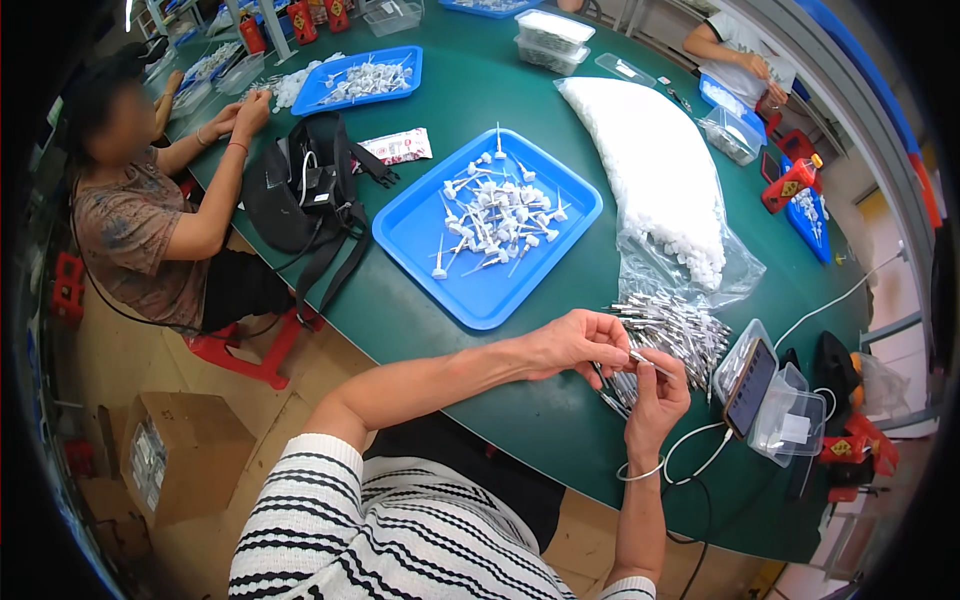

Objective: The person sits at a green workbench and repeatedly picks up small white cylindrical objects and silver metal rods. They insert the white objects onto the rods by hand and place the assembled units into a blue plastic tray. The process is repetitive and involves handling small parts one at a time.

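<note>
My left hand [580, 347] and my right hand [660, 392] meet just in front of a pile of thin silvery metal rods [680, 330]. Between thumb and fingers my right hand pinches one thin silvery rod [641, 360]. Its near end reaches the fingertips of my left hand, which are closed in a pinch; what they hold is hidden. Left of the pile, a blue tray [408, 237] carries many white-capped metal pieces [500, 215]. Beyond the pile lies a large clear bag of small white plastic caps [650, 150], its mouth spilling toward the rods.
A phone [750, 388] leans on clear plastic boxes [790, 425], its white cable [690, 470] looping by my right forearm. A black bag [290, 190] and another blue tray [345, 97] lie left. Co-workers sit at left [150, 230] and far right [740, 55]. A red bottle [790, 185] stands right.
</note>
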`<state>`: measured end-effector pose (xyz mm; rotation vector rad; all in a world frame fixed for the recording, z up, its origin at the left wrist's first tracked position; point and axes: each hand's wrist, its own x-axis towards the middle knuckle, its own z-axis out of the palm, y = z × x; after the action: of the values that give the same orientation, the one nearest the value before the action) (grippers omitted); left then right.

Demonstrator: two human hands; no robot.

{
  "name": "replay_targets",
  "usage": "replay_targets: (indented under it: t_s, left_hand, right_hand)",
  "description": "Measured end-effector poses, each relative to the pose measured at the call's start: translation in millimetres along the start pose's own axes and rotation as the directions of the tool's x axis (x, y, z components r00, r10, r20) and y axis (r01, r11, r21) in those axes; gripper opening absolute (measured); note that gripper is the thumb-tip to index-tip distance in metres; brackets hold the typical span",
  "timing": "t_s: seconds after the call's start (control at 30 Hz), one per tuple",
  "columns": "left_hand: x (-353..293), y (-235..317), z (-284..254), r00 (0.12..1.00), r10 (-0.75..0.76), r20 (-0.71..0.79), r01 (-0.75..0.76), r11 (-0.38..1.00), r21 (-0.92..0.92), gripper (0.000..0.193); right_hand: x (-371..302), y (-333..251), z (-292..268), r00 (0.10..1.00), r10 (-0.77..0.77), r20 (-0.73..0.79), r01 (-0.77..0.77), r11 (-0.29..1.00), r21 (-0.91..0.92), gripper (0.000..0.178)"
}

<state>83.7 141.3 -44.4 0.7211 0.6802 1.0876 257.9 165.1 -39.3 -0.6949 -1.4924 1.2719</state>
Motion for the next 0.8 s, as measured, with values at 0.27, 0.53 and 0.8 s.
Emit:
replay_targets:
  t_s: [0.27,0.53,0.8]
  left_hand:
    - [0,2,4,0.997,0.01,-0.073,-0.013,0.999,-0.039,0.013]
    - [8,-5,7,0.994,0.031,-0.105,-0.036,0.998,-0.047,0.01]
    - [7,-5,9,0.99,0.037,-0.136,-0.043,0.998,-0.04,0.009]
  right_hand:
    - [1,7,-2,0.999,0.013,-0.033,-0.011,0.998,0.059,0.011]
    - [3,18,-6,0.989,0.145,0.008,-0.136,0.907,0.398,0.014]
    - [4,21,-8,0.984,0.18,0.001,-0.164,0.896,0.412,0.015]
